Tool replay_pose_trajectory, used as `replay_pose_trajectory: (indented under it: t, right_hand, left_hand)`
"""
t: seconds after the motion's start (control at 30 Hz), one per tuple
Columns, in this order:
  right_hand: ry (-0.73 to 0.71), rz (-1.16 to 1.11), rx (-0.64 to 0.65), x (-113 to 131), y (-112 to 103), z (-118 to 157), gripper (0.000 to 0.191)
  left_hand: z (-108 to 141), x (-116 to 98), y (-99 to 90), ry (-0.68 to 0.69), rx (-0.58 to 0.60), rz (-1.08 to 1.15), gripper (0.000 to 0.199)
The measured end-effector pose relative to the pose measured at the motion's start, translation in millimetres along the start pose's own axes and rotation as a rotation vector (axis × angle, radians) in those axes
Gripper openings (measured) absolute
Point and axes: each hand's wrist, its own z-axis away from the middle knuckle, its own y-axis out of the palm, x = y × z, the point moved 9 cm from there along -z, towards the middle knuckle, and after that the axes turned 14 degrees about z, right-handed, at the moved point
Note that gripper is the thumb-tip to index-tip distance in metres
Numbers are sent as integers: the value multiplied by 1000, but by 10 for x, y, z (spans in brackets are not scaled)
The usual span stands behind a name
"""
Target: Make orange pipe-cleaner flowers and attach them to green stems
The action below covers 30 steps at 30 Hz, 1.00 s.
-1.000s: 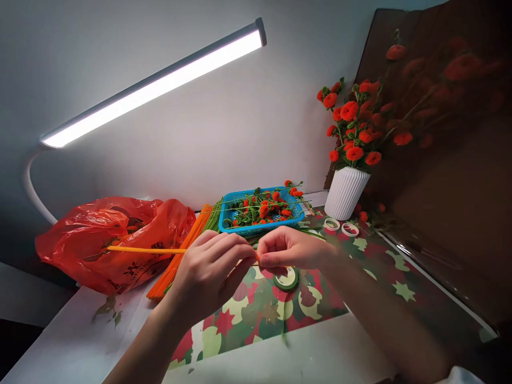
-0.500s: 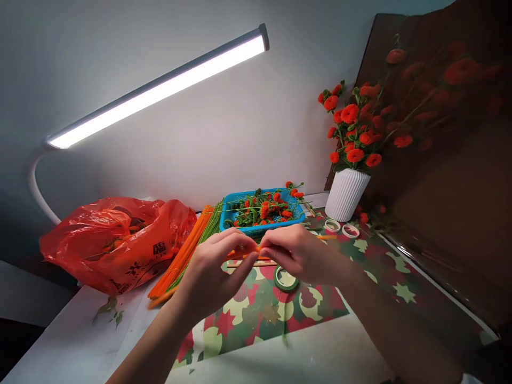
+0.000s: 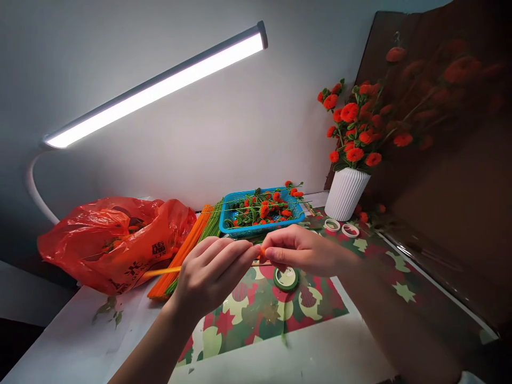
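My left hand (image 3: 212, 274) is closed, its fingertips pinching an orange pipe cleaner (image 3: 163, 271). One end of it sticks out to the left behind the hand. A small orange bit (image 3: 262, 253) shows between both hands' fingertips, which nearly meet. My right hand (image 3: 298, 249) pinches there too, thumb against the fingers. How the piece is bent or twisted is hidden by the fingers. Just below the hands lies a roll of green tape (image 3: 276, 282) on the patterned sheet (image 3: 256, 320).
Behind the hands stands a blue basket (image 3: 240, 231) of small orange flowers. Orange and green pipe cleaners (image 3: 188, 242) lie left, beside a red plastic bag (image 3: 92, 250). At right are a white vase (image 3: 347, 194) of flowers and two tape rolls (image 3: 350, 230). A lamp (image 3: 160, 88) hangs above.
My left hand has turned so its back faces up more, and its fingers have closed together. The orange pipe cleaner's left end has swung upward; the end formerly showing right of my right hand is out of sight.
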Motion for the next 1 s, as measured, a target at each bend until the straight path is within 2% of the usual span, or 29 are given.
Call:
replay_pose_trajectory:
  t: [0.27, 0.43, 0.6, 0.7, 0.83, 1.0]
  right_hand:
    - [-45, 297, -123, 121, -82, 49, 21]
    - [-136, 524, -246, 237, -90, 57, 16]
    - [-243, 690, -311, 286, -68, 60, 14]
    - [-286, 826, -325, 281, -42, 52, 16]
    - [-322, 1038, -334, 286, 4, 26, 23]
    - [-424, 1267, -376, 381, 89, 31, 30]
  left_hand:
    - [-27, 31, 73, -52, 60, -29, 10]
    - [-47, 46, 91, -80, 103, -63, 9]
    - [-38, 63, 95, -104, 111, -66, 10]
    - [-4, 153, 130, -216, 115, 41, 11]
    - [74, 327, 222, -453, 135, 246, 14]
    - [197, 516, 353, -769, 169, 661, 22]
